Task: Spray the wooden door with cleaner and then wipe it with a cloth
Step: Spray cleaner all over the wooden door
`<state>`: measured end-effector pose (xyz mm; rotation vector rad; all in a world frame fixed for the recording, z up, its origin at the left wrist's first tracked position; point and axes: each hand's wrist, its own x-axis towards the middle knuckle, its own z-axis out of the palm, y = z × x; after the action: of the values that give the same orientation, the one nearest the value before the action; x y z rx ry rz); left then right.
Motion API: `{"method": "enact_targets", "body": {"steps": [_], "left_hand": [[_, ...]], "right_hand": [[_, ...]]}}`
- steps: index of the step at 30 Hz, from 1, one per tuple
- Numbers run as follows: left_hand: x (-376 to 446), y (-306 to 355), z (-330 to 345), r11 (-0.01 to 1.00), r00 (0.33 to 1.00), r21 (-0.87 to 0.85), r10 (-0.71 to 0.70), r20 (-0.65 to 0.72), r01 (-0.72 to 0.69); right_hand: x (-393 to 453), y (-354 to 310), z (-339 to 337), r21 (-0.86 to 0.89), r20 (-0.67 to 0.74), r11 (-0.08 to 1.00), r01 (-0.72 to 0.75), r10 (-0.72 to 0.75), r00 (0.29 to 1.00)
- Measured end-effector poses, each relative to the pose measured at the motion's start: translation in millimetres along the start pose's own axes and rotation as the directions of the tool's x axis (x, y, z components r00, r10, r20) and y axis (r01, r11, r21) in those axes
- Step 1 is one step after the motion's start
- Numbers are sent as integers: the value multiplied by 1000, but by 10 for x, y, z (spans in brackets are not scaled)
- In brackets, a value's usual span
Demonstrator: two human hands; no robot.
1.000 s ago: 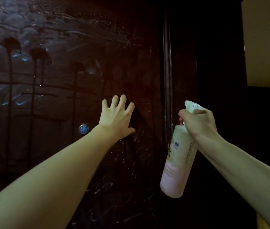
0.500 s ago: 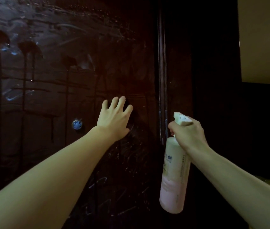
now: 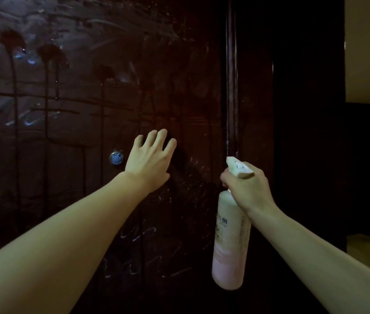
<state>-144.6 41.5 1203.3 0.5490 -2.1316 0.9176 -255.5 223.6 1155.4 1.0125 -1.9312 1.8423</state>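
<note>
Right grip (image 3: 246,185) clasps spray bottle (image 3: 230,243), label unreadable; left grip (image 3: 150,162) flat on door (image 3: 66,132).

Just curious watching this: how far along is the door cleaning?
Spraying looks largely done: the wooden door shows wet patches with drips running down. In hand: the right hand grips the spray bottle, while the left hand rests flat on the door. Wiping remains; no cloth is visible.

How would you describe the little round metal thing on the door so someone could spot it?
Start at the dark wooden door streaked with cleaner runs. Follow the left hand pressed flat on it; just beyond its little-finger side sits a small round metal fitting. It is the only shiny bluish-silver disc on the dark panel.
</note>
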Motion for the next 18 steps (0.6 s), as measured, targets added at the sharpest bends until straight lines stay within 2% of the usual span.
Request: {"method": "enact_targets", "body": {"steps": [10, 13, 18], "left_hand": [[-373, -339, 25, 1000, 1000, 21, -14, 8, 14], [-481, -438, 29, 1000, 1000, 24, 1, 5, -1], [-657, -588, 48, 993, 993, 14, -114, -27, 114]], "right_hand": [[-179, -90, 375, -8, 54, 999, 53, -52, 997], [-255, -121, 470, 50, 103, 997, 65, -70, 992], [-365, -183, 658, 70, 177, 994, 80, -91, 980]]}}
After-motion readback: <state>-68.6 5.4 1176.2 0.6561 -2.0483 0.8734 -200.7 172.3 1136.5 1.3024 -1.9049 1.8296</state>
